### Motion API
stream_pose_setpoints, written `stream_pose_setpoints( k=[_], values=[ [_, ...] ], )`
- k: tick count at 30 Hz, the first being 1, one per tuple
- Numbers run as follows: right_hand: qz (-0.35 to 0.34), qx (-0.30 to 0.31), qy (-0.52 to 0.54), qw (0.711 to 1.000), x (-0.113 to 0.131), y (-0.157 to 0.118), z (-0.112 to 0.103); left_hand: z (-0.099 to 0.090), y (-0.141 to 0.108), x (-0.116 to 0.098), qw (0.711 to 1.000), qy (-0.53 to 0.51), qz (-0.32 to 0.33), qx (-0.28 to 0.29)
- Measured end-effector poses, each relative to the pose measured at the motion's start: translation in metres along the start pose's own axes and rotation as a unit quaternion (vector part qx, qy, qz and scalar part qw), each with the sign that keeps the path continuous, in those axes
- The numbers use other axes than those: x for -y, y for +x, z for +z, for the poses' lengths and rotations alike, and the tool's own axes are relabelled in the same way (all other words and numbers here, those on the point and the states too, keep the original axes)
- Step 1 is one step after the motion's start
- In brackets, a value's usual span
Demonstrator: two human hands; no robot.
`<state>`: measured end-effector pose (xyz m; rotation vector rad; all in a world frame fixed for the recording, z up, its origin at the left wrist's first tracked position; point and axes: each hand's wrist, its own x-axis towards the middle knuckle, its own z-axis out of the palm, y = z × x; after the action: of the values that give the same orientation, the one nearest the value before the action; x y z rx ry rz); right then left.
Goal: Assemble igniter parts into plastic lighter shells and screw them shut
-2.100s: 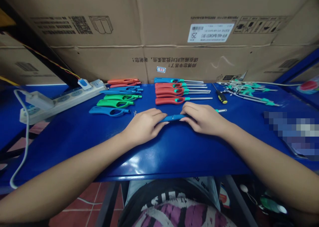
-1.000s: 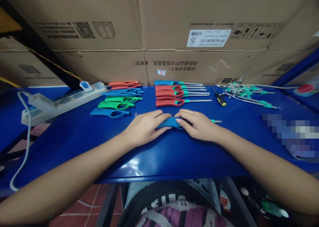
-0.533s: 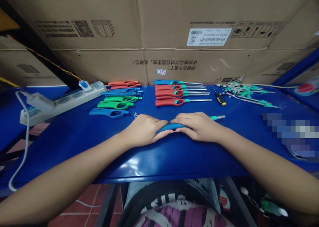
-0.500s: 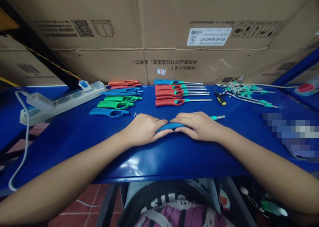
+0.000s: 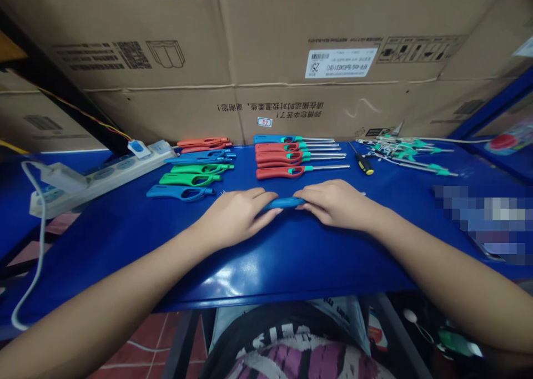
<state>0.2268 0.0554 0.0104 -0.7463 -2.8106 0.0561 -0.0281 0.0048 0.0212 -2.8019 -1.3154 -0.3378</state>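
Note:
A blue lighter handle (image 5: 285,202) lies level between my two hands, just above the blue table (image 5: 250,268). My left hand (image 5: 237,215) is closed on its left end, fingers over the top and thumb below. Around the right end my right hand (image 5: 335,204) is closed in the same way, covering most of the metal tube. Behind them, red and blue lighters with metal tubes (image 5: 287,172) lie in a stack. To the left are orange, blue and green handles without tubes (image 5: 183,192).
A white power strip (image 5: 104,173) with plugs lies at the left. Toward the right back are a screwdriver (image 5: 364,162) and a pile of tube parts with green pieces and wires (image 5: 410,151). A large cardboard box (image 5: 266,46) stands behind the table.
My hands have moved slightly apart, so more of the blue handle shows between them. The metal tube past my right hand is now nearly hidden. The view has shifted slightly.

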Motion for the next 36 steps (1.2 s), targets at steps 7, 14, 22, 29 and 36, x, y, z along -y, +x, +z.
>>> stream_pose_setpoints(
  k=[7, 14, 22, 29, 36],
  values=[
    [-0.003, 0.018, -0.004, 1.000, 0.007, 0.004, 0.001, 0.000, 0.000, -0.008, 0.998, 0.044, -0.011, 0.044],
    [0.095, 0.000, -0.096, 0.991, -0.039, -0.005, -0.015, 0.000, 0.004, 0.014, 0.998, 0.051, -0.037, 0.015],
    [0.030, -0.019, -0.099, 0.994, -0.052, -0.007, -0.020, 0.001, 0.003, 0.023, 0.998, 0.057, -0.034, -0.022],
    [-0.068, -0.077, -0.066, 0.993, -0.032, -0.002, -0.006, 0.003, 0.001, 0.015, 0.999, 0.028, -0.005, -0.028],
    [-0.115, -0.150, -0.094, 0.977, -0.017, 0.002, 0.004, 0.005, 0.001, 0.009, 0.991, -0.124, -0.039, -0.014]
  ],
)
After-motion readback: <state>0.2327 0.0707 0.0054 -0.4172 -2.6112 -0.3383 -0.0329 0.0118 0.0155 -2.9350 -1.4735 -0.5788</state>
